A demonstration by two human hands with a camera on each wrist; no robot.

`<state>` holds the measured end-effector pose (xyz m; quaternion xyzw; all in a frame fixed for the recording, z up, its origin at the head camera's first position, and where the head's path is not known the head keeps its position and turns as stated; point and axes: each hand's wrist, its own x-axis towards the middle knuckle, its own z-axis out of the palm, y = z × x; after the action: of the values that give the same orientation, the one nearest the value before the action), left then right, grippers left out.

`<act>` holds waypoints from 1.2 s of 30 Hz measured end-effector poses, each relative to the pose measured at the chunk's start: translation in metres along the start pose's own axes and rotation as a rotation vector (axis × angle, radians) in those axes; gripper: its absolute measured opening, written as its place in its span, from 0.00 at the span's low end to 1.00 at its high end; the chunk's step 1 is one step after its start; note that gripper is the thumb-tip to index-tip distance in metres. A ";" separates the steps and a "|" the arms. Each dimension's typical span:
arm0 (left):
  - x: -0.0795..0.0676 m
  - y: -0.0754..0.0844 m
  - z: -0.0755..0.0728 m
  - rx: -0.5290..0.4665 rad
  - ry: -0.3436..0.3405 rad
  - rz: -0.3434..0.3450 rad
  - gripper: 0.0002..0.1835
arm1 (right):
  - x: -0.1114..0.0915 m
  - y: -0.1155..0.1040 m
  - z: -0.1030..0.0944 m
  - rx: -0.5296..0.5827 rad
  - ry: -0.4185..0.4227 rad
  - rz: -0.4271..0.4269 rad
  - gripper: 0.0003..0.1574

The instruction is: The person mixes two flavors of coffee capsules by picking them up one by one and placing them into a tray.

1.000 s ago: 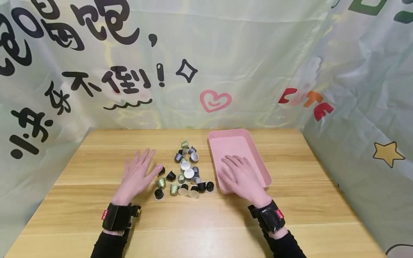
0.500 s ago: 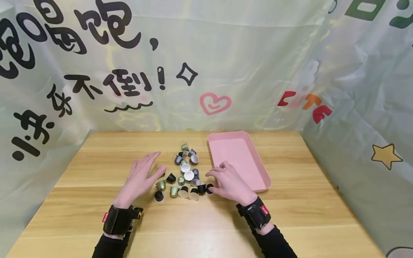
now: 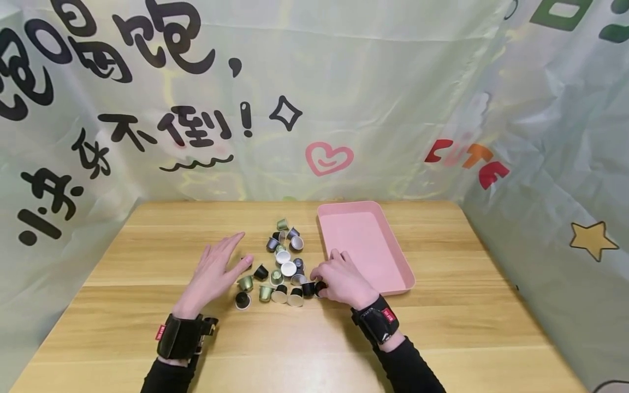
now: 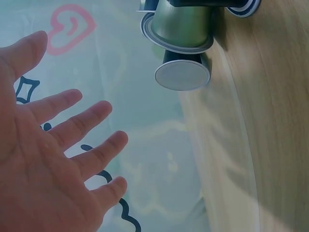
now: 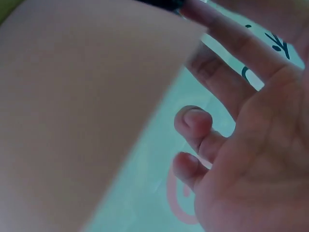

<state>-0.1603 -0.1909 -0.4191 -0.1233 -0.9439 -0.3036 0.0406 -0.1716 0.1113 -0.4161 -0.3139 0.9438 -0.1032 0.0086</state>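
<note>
Coffee capsules in black, green and blue-grey lie in a loose cluster, some with their pale lids showing. At the cluster's right end, my right hand (image 3: 344, 279) pinches a black coffee capsule (image 3: 320, 287) between thumb and forefinger. Only that capsule's dark edge (image 5: 161, 4) shows at the top of the right wrist view, by the fingertips; the last two fingers curl loosely. My left hand (image 3: 211, 275) is held with fingers extended left of the cluster, touching no capsule. In the left wrist view, its spread fingers are apart from a green capsule (image 4: 183, 29).
A shallow pink tray (image 3: 363, 234) stands right of the capsules, close behind my right hand. Wooden tabletop (image 3: 275, 349) extends toward me. A printed cloth backdrop (image 3: 393, 98) rises along the back and sides.
My right hand has moved left from over the tray to the rightmost black capsule, its fingers closing around it. My left hand has shifted slightly right, its fingers drawn closer together.
</note>
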 end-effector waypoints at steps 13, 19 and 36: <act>0.000 0.000 0.001 -0.001 0.002 0.008 0.37 | -0.002 0.002 0.005 -0.006 0.019 0.018 0.14; 0.002 0.001 0.002 0.000 -0.016 0.010 0.38 | -0.001 0.006 0.001 0.031 0.060 0.035 0.15; 0.000 0.002 0.003 0.019 -0.050 0.010 0.37 | -0.006 0.033 -0.015 0.315 0.315 0.178 0.08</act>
<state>-0.1595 -0.1877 -0.4207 -0.1352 -0.9468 -0.2914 0.0195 -0.1876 0.1434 -0.4082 -0.2043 0.9297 -0.2955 -0.0810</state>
